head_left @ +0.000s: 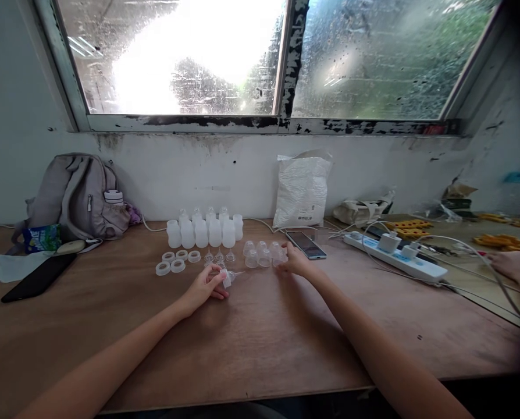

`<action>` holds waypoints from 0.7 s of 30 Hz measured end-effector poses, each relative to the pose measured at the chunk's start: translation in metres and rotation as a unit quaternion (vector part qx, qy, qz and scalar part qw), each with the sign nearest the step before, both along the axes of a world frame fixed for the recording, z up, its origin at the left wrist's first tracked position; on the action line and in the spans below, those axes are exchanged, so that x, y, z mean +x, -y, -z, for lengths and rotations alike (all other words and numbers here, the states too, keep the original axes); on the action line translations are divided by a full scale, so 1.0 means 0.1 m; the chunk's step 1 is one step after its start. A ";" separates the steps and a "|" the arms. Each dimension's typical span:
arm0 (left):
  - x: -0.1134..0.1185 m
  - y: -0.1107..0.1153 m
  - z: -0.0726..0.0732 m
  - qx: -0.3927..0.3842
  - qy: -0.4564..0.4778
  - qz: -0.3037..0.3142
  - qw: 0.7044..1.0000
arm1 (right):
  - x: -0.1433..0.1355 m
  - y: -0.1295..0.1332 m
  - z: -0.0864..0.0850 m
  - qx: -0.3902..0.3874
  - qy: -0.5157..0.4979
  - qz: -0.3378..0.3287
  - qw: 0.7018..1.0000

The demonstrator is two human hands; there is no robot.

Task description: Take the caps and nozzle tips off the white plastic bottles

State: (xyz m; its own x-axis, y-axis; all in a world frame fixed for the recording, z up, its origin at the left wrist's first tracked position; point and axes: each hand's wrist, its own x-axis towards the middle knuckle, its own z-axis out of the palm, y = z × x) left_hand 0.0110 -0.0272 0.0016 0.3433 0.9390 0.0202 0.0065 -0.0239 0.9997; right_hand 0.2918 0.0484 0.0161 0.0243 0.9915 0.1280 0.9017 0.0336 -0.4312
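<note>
Between the thumb and fingers of my left hand (pixel 206 286) is a white bottle collar (pixel 227 279) with a clear nipple (pixel 238 273) through it, tipped sideways to the right. My right hand (pixel 292 260) has its fingers round a clear plastic cap (pixel 275 254) at the right end of a cluster of clear caps (pixel 252 258). Near my left hand stand several clear nipples (pixel 218 255), some partly hidden by it. Further left, several white collar rings (pixel 163 268) lie flat. Behind them, frosted bottles (pixel 202 233) stand upright in rows.
A phone (pixel 307 244) lies just beyond my right hand. A white bag (pixel 302 192) leans on the wall. At right is a power strip (pixel 395 256) with cables, then another person's hand (pixel 510 266). A backpack (pixel 79 195) and black phone-like slab (pixel 39 277) are at left.
</note>
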 end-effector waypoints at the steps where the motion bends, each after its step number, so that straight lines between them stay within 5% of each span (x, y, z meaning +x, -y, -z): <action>1: 0.00 0.00 0.01 0.001 -0.003 0.003 1.000 | -0.01 0.02 -0.04 0.014 0.002 0.013 1.000; 4: 0.00 -0.01 0.04 0.012 0.000 0.013 1.000 | -0.15 0.15 -0.17 0.132 -0.023 0.023 0.991; 6: 0.00 -0.01 0.05 0.026 0.002 0.019 0.999 | -0.33 0.28 -0.22 0.183 -0.096 -0.064 0.976; 9: 0.00 0.00 0.04 0.044 -0.001 0.033 0.999 | -0.69 0.52 -0.14 0.044 -0.243 -0.243 0.938; 11: -0.01 0.01 0.02 0.048 -0.001 0.049 0.998 | -0.89 0.64 -0.03 -0.051 -0.309 -0.288 0.905; 17: -0.02 0.02 0.01 0.062 -0.002 0.075 0.995 | -1.08 0.74 0.16 -0.229 -0.526 -0.236 0.785; 21: -0.02 0.00 0.05 0.078 -0.013 0.072 0.994 | -1.07 0.74 0.15 -0.224 -0.554 -0.228 0.769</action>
State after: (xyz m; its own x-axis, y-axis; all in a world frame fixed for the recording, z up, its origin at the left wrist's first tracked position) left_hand 0.0088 -0.0276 -0.0029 0.4761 0.8664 0.1505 0.0185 -0.1810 0.9833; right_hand 0.1843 -0.0255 0.0013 -0.4907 0.8678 -0.0784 -0.0878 -0.1387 -0.9864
